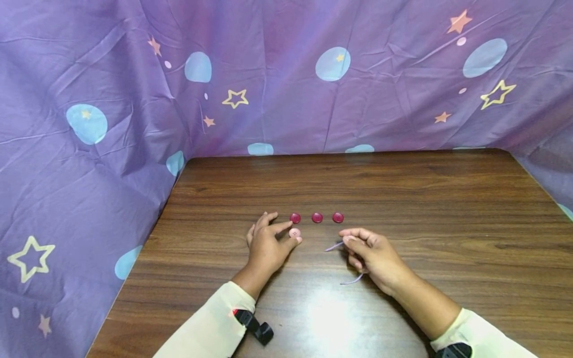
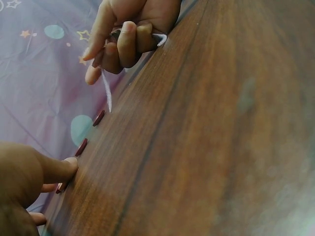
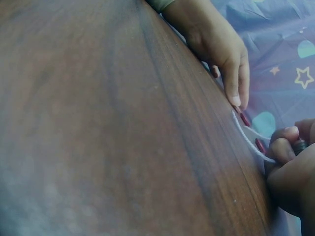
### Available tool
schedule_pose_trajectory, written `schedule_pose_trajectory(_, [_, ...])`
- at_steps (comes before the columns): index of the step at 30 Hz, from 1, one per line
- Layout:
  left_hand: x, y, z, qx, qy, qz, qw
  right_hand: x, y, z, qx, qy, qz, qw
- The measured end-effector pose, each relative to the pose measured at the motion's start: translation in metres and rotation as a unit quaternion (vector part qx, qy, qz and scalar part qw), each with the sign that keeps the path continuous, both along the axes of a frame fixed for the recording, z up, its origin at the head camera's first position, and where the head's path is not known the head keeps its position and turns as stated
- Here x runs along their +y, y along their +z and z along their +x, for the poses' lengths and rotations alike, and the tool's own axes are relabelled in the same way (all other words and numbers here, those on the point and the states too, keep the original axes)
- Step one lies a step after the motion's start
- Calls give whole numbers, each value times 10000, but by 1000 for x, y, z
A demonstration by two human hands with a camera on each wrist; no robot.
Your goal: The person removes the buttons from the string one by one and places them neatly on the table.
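My left hand is low over the table, its thumb and index finger pinching a pale pink button by its edges. Just beyond that button, three dark red buttons lie spaced out in a row. The index fingertip comes close to the leftmost red one. To the right, my right hand pinches a thin lavender string between thumb and index finger. One end of the string points left toward the pink button; the other hangs out below the curled fingers. A small dark item shows among the right hand's fingers.
Both hands work over a brown wood-grain table, with a bright light reflection near its front. A purple curtain with stars and blue spots hangs behind the table and at its sides. A black wrist device sits on the left sleeve.
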State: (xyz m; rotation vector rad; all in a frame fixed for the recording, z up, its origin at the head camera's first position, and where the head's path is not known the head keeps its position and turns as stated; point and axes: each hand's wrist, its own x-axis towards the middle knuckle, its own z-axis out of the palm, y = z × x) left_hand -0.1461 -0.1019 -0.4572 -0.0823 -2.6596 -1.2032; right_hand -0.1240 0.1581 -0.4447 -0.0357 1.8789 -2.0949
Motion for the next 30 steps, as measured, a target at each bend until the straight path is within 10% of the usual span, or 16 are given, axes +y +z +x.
schedule_pose_trajectory(30, [2, 0, 0, 250, 118, 232, 9993, 0, -3, -2, 44, -8, -186, 9998])
